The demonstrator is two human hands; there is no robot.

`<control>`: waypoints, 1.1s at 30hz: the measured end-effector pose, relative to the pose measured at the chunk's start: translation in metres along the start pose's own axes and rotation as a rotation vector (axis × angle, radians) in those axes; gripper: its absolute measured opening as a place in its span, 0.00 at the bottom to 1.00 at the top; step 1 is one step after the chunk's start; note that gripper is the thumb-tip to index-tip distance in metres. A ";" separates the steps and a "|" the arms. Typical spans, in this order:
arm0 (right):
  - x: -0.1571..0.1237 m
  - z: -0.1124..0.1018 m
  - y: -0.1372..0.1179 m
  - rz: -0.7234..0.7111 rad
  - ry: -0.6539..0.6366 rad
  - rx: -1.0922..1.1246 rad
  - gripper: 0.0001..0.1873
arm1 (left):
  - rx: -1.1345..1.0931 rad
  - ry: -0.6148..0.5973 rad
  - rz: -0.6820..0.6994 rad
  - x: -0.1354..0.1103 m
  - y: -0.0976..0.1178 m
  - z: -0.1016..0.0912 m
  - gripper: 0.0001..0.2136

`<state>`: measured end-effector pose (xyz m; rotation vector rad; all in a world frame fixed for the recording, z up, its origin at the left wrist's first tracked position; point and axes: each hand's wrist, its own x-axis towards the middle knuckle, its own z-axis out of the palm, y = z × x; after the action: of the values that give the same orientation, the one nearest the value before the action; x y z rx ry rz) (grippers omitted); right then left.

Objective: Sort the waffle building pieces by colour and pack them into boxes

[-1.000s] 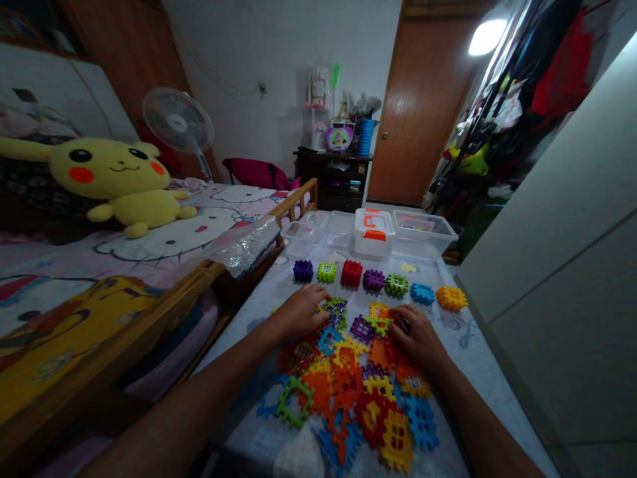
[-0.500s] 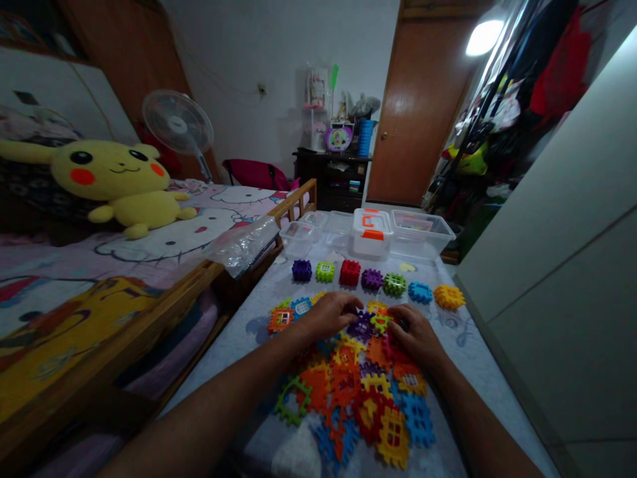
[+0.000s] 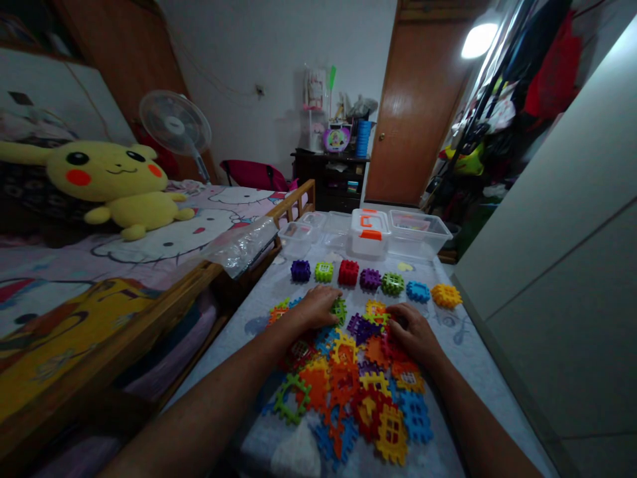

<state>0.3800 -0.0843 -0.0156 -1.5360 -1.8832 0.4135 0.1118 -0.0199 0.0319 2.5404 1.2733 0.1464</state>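
A heap of flat, toothed plastic tiles (image 3: 358, 392) in many colours lies on the table (image 3: 462, 358) in front of me. My left hand (image 3: 316, 307) lies on the heap's far left edge with curled fingers touching a green tile (image 3: 340, 309). My right hand (image 3: 415, 335) rests on the heap's right side, fingers bent over red and orange tiles; what it grips, if anything, is hidden. Beyond both hands stands a row of several assembled cubes, from a purple cube (image 3: 300, 270) on the left to a yellow cube (image 3: 445, 295) on the right.
Clear plastic boxes (image 3: 421, 229) and a white case with orange clasps (image 3: 369, 232) stand at the table's far end. A bed with a wooden rail (image 3: 209, 279) and a yellow plush toy (image 3: 117, 186) borders the left. A grey wall (image 3: 562, 252) runs along the right.
My left hand swept right to the heap's middle, then came back left onto the green tile. Some tiles at the heap's left edge were uncovered. My right hand barely moved.
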 end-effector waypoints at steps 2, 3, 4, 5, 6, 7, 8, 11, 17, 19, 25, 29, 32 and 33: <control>0.000 0.000 0.001 0.002 -0.003 0.001 0.13 | -0.018 0.030 0.003 0.002 0.000 0.001 0.27; 0.000 0.001 0.001 0.003 -0.003 0.003 0.13 | -0.034 0.047 0.005 0.004 0.000 0.002 0.25; 0.000 0.001 0.002 0.005 -0.001 0.005 0.13 | -0.062 0.059 0.004 0.005 0.000 0.002 0.23; 0.000 0.002 0.002 0.006 0.000 0.008 0.13 | -0.103 0.065 0.003 0.007 -0.001 0.002 0.20; 0.001 0.002 0.003 0.005 0.001 0.012 0.13 | -0.155 0.066 -0.001 0.009 -0.002 0.002 0.18; 0.001 0.003 0.003 0.004 0.003 0.015 0.13 | -0.215 0.062 -0.008 0.011 -0.002 0.001 0.17; 0.001 0.003 0.004 0.004 0.006 0.018 0.13 | -0.276 0.061 -0.014 0.013 -0.002 0.000 0.16; 0.001 0.003 0.004 0.003 0.019 0.026 0.13 | -0.418 0.132 -0.025 0.019 0.000 -0.001 0.14; 0.001 0.002 0.002 0.014 0.016 0.040 0.12 | -0.224 0.426 0.094 0.021 0.009 0.007 0.09; 0.001 0.002 0.002 0.013 0.009 0.042 0.12 | -0.146 0.372 0.112 0.020 0.009 0.011 0.08; 0.001 0.002 0.004 0.002 0.015 0.037 0.12 | -0.234 0.040 0.158 0.012 -0.005 0.012 0.16; 0.000 0.002 0.006 -0.007 0.005 0.040 0.12 | -0.313 0.016 0.241 0.001 -0.016 0.008 0.26; 0.001 0.003 0.007 -0.012 0.000 0.036 0.12 | -0.209 0.091 0.122 -0.007 -0.018 0.007 0.23; 0.001 0.003 0.007 -0.010 0.000 0.034 0.12 | -0.147 0.115 0.058 -0.009 -0.017 0.007 0.21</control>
<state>0.3831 -0.0815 -0.0214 -1.5033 -1.8744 0.4389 0.0952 -0.0192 0.0205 2.4744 1.1826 0.3899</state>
